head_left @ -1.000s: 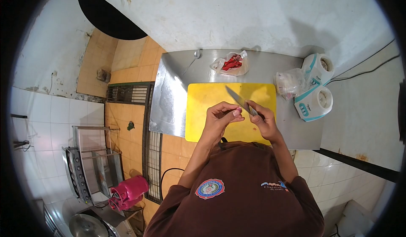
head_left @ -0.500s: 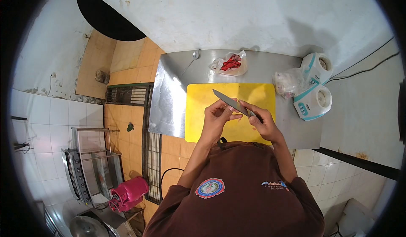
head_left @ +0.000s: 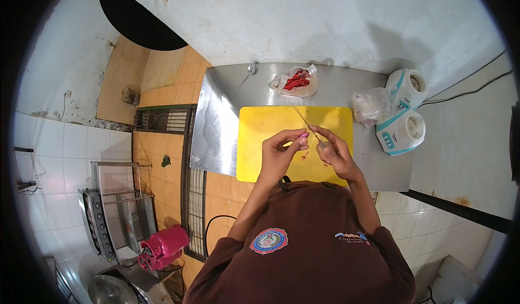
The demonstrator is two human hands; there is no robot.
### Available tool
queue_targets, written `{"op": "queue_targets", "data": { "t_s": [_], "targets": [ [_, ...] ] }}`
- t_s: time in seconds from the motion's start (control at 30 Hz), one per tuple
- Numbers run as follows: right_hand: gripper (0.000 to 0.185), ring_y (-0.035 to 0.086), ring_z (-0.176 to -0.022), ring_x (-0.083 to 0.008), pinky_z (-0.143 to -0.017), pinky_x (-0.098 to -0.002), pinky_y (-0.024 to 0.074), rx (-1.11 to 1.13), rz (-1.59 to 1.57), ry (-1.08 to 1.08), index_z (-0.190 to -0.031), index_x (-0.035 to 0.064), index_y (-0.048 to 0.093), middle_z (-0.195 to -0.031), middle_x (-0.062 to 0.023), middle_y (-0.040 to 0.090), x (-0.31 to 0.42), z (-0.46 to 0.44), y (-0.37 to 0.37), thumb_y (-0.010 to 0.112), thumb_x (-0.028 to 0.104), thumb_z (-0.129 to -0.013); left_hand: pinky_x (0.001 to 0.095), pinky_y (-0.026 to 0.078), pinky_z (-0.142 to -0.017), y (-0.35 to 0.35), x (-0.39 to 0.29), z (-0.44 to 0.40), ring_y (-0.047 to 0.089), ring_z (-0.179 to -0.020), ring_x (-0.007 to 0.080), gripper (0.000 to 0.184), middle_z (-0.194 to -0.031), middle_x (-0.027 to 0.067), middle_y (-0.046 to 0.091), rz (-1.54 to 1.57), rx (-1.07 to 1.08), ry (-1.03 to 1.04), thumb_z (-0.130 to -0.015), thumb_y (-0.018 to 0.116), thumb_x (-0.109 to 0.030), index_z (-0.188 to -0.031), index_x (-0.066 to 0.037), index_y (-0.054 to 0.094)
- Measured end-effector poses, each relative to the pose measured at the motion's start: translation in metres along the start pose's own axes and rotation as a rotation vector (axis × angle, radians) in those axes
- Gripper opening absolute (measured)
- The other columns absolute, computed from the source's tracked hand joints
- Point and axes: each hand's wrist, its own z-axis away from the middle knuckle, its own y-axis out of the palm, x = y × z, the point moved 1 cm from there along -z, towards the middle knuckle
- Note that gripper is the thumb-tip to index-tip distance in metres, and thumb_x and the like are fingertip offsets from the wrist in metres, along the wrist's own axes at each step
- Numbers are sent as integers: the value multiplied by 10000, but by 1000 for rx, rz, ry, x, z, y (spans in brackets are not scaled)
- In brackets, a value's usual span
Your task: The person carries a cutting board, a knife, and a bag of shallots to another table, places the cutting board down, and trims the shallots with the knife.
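Observation:
A small purple shallot (head_left: 304,135) is pinched between the thumb and fingers of my left hand (head_left: 279,151), above the cutting board. My right hand (head_left: 339,155) is wrapped round the handle of a knife (head_left: 304,121), whose blade is seen nearly edge-on and points up and away to the left. Blade and shallot are close together; whether they touch I cannot tell. Beneath both hands lies the yellow cutting board (head_left: 260,160), with a few small peel scraps (head_left: 305,156) on it.
On the steel table (head_left: 214,141) are a plastic bag of red chilies (head_left: 297,81), a ladle (head_left: 250,70) and another clear plastic bag (head_left: 368,108). Two white-and-teal blender bases (head_left: 401,130) stand at the right. A pink gas cylinder (head_left: 165,247) is at lower left.
The knife has turned from showing its flat side to nearly edge-on, its tip swinging right and away. The shallot in my left hand is now more exposed.

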Motion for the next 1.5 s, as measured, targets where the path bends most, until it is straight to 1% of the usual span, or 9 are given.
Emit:
{"op": "queue_targets", "data": {
  "t_s": [0.13,0.33,0.43,0.53,0.77,0.97,1.07,1.27,1.5],
  "targets": [
    [535,526,-807,-58,-813,-265,498,28,5,35,-1447,18,472,-1384,-81,565,0,-1,3,571,322,-1018,314,624,-797,6,-11,2,703,-931,161,171,-1011,113,723,-212,2,169,-915,698,-4,-1074,57,682],
    [540,532,-845,-58,-800,-248,471,57,-12,74,-1439,22,483,-1279,-47,604,-8,1,-3,581,340,-1014,329,603,-857,11,-31,6,702,-946,187,102,-1004,132,715,-316,-10,187,-910,689,25,-995,75,663],
    [548,512,-831,-58,-766,-241,451,27,-28,44,-1434,21,487,-1210,-31,617,-5,0,1,587,354,-1011,342,614,-852,10,-30,7,699,-951,188,108,-1020,136,710,-295,9,150,-940,655,7,-1023,75,641],
    [559,503,-819,-60,-754,-238,447,1,-23,19,-1429,19,489,-1180,-31,626,-4,-1,3,589,373,-1008,307,630,-755,6,-10,2,709,-880,170,144,-987,123,717,-74,8,139,-975,628,-43,-1073,61,646],
    [558,522,-795,-80,-705,-259,444,32,197,5,-1417,10,506,-1141,-64,645,1,-2,-3,580,380,-1006,308,632,-756,-1,-6,1,722,-885,187,148,-974,125,726,48,36,-90,-980,619,-43,-1084,59,645],
    [597,430,-627,-94,-570,-274,364,-3,295,-118,-1472,54,474,-816,-59,601,11,-6,5,623,350,-975,294,616,-734,-2,-6,2,729,-862,191,155,-989,136,743,5,-26,-60,-939,613,43,-1072,87,679],
    [609,404,-551,-114,-556,-277,366,-9,424,-165,-1480,72,469,-764,-66,583,-4,-6,-1,648,322,-955,288,596,-740,-3,-4,5,729,-847,179,144,-961,129,754,-126,-84,33,-900,657,50,-1027,82,716],
    [610,382,-505,-151,-538,-293,377,-35,480,-215,-1484,77,463,-892,-114,691,-1,-8,2,650,297,-947,289,585,-762,-2,-5,7,727,-823,154,120,-894,116,760,-264,-170,165,-852,729,25,-965,57,749],
    [489,677,-683,-182,-650,-297,507,-25,400,-154,-1413,47,542,-1070,-166,720,5,-7,2,607,267,-980,275,601,-731,1,-11,6,718,-829,156,113,-889,106,741,-232,-166,101,-873,695,55,-982,81,711]
  ]
}}
